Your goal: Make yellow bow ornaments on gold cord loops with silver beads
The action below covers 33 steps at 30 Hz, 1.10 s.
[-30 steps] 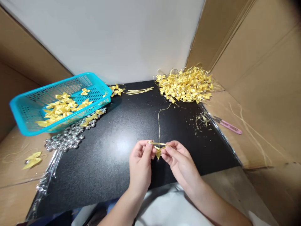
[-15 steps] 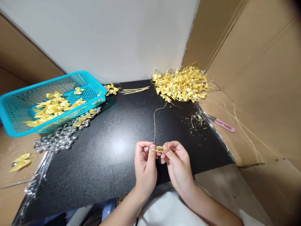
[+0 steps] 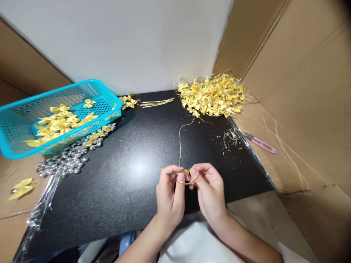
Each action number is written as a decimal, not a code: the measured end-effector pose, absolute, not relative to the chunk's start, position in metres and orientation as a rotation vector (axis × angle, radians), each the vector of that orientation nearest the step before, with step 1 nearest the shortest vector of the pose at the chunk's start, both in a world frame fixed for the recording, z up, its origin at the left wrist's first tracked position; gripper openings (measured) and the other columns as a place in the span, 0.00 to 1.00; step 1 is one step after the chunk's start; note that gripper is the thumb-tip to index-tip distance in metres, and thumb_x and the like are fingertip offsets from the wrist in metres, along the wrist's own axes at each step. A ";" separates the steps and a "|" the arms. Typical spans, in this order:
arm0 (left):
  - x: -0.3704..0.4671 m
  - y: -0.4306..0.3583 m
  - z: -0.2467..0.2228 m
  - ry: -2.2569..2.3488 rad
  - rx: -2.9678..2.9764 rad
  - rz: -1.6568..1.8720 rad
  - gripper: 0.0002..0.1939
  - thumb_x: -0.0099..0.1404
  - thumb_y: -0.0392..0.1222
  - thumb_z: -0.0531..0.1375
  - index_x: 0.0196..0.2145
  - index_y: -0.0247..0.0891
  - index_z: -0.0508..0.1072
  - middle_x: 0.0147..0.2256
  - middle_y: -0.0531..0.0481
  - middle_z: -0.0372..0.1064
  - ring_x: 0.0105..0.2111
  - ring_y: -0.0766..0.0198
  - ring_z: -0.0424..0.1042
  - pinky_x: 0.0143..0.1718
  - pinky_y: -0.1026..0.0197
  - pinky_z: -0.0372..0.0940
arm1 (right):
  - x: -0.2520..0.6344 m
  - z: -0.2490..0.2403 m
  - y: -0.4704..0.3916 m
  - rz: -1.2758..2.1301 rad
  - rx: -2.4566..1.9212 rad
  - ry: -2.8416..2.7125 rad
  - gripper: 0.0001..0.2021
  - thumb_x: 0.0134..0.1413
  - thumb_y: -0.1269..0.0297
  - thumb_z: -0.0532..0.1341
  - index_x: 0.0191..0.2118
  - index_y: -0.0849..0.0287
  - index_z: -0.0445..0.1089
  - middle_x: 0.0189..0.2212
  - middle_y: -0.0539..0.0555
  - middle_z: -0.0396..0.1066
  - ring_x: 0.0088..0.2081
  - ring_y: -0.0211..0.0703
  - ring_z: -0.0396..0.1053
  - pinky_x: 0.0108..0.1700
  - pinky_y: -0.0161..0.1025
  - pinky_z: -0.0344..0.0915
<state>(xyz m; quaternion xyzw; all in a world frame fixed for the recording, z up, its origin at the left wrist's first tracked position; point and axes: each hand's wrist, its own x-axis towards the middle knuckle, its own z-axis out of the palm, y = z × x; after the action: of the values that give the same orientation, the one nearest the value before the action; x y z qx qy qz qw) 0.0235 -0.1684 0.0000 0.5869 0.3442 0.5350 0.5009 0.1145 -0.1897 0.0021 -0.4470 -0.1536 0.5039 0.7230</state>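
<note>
Close together over the front part of the black table (image 3: pixel 109 190), my left hand (image 3: pixel 172 193) and my right hand (image 3: pixel 211 190) pinch a thin gold cord loop (image 3: pixel 187 183) between thumbs and fingers. A small yellow piece shows at the top of the loop, partly covered by the fingertips. From my left fingertips a thin gold string (image 3: pixel 180 142) runs away over the table toward a large heap of yellow bows (image 3: pixel 210 95) at the back right.
A turquoise basket (image 3: pixel 59 140) with yellow bows stands at the left, beside silver beads (image 3: pixel 65 160). Short gold cords (image 3: pixel 157 103) lie at the back. Thread scraps (image 3: pixel 232 137) and a pink-handled cutter (image 3: pixel 263 145) are at the right. One bow (image 3: pixel 22 189) lies far left.
The loop has tilted and now shows rounder between my hands, its lower edge nearer me. My fingers have shifted slightly on it. The view has moved a little.
</note>
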 end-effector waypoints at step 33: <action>0.006 -0.165 0.011 1.060 1.851 1.182 0.03 0.65 0.36 0.59 0.38 0.39 0.70 0.27 0.53 0.70 0.26 0.67 0.69 0.29 0.66 0.66 | 0.142 0.019 -0.195 1.133 -1.260 -0.947 0.07 0.54 0.62 0.65 0.30 0.59 0.79 0.24 0.52 0.73 0.24 0.36 0.67 0.26 0.32 0.64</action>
<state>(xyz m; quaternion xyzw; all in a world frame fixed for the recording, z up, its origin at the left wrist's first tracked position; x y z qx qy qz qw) 0.0061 -0.1654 0.0114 0.7127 0.4081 0.4551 0.3441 0.1415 -0.1948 0.0190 -0.5356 -0.4025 0.4818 0.5648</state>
